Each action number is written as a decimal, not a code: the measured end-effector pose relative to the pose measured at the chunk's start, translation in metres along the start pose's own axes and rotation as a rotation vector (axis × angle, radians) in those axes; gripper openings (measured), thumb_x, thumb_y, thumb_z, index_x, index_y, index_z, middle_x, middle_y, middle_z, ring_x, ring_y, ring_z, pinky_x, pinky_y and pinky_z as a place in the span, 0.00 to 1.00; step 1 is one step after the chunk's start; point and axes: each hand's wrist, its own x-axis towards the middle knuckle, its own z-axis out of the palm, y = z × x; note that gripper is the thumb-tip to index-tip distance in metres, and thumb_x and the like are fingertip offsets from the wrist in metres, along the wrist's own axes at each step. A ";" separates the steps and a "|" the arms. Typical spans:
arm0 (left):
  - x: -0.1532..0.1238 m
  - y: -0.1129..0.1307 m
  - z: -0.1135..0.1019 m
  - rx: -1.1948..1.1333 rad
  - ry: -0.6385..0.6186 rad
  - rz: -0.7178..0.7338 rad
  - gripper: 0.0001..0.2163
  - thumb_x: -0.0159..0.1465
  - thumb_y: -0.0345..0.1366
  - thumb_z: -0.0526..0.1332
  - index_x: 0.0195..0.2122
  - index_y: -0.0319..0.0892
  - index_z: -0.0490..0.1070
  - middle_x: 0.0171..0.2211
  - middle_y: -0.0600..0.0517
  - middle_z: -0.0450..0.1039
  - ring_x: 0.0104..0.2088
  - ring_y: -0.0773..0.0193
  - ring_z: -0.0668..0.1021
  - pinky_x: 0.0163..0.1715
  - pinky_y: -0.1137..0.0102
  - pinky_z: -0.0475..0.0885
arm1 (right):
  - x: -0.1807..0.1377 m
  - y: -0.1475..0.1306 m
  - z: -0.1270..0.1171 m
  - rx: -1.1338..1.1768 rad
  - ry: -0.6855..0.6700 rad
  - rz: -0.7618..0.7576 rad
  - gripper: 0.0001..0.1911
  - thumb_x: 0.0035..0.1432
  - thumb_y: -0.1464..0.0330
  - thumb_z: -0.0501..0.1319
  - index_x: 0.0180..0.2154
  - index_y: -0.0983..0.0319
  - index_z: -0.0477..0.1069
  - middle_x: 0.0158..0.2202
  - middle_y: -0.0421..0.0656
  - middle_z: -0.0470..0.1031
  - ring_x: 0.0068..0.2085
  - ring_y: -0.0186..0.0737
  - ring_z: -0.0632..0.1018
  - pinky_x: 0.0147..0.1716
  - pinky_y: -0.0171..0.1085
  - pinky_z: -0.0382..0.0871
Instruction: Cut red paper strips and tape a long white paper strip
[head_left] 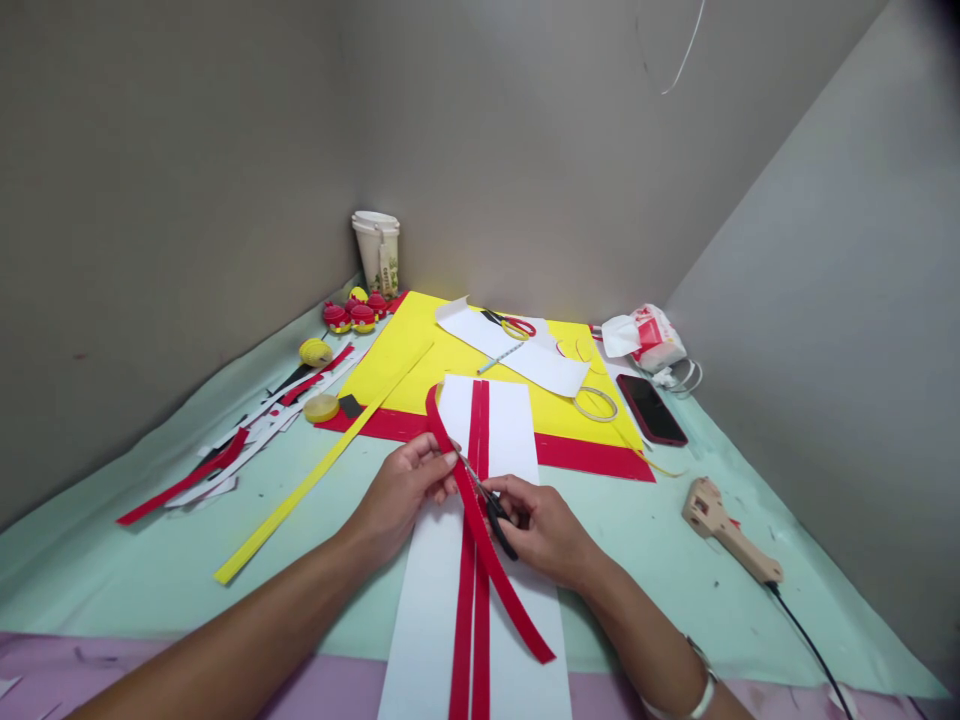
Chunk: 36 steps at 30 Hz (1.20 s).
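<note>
Between the thumb and fingers of my left hand (412, 480) is a long red strip (499, 575), which curls over at its far end and hangs down toward the right. My right hand (544, 525) is closed around a small pair of black-handled scissors (499, 525). Their metal blades lie against the red strip, just beside my left fingertips. Below both hands stretches a long white sheet (427, 620) with two red bands running along its length. Part of the scissors' handles is hidden by my right fingers.
Yellow sheets (390, 345) lie behind, under white paper (547, 365) and another pair of scissors (517, 327). A yellow strip (322, 465) and paper scraps (232, 455) lie left. At right are a phone (651, 408), tissue pack (656, 340) and corded glue gun (731, 530). A cup (377, 255) stands behind.
</note>
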 end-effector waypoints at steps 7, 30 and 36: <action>-0.002 0.004 0.002 -0.032 0.031 -0.007 0.07 0.59 0.36 0.65 0.34 0.39 0.70 0.22 0.55 0.71 0.23 0.71 0.70 0.25 0.76 0.66 | -0.001 -0.003 -0.001 0.006 -0.005 0.011 0.19 0.54 0.73 0.59 0.49 0.59 0.73 0.22 0.32 0.59 0.24 0.30 0.61 0.24 0.31 0.56; -0.002 0.004 0.005 -0.035 0.049 -0.025 0.11 0.59 0.39 0.66 0.32 0.41 0.64 0.22 0.52 0.76 0.23 0.69 0.75 0.27 0.76 0.68 | 0.001 -0.004 0.000 0.020 0.021 0.059 0.17 0.52 0.64 0.65 0.46 0.60 0.74 0.21 0.32 0.60 0.23 0.30 0.61 0.24 0.31 0.57; -0.001 0.004 0.004 -0.023 0.042 -0.027 0.11 0.60 0.39 0.65 0.30 0.41 0.63 0.22 0.52 0.76 0.23 0.70 0.74 0.26 0.76 0.67 | 0.001 -0.003 0.001 0.016 0.026 0.052 0.17 0.53 0.66 0.65 0.46 0.60 0.74 0.21 0.32 0.60 0.23 0.30 0.61 0.24 0.31 0.56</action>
